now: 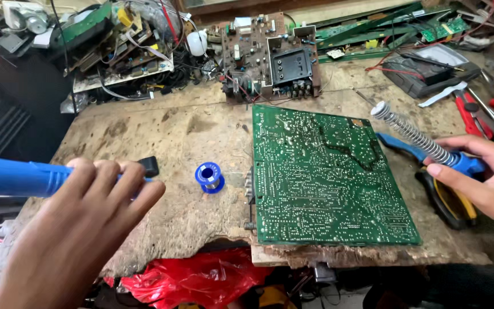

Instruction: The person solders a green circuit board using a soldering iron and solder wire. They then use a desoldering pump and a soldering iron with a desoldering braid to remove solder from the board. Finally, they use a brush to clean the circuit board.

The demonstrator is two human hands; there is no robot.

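The blue-handled tool (15,177) lies across the left of the frame, the left hand (81,229) wrapped around it, its grip clamped on the handle beside a black end piece (151,166). At the right edge, the right hand (487,177) has its grip closed on the blue base of a coiled-spring soldering iron stand (413,137), which slants up toward the centre. Between them the green circuit board (327,177) lies solder side up on the worn wooden surface (161,131), a blue solder spool (208,177) just left of it. Yellow-handled pliers (450,200) rest under the right hand; another brown circuit board (270,54) sits at the upper centre.
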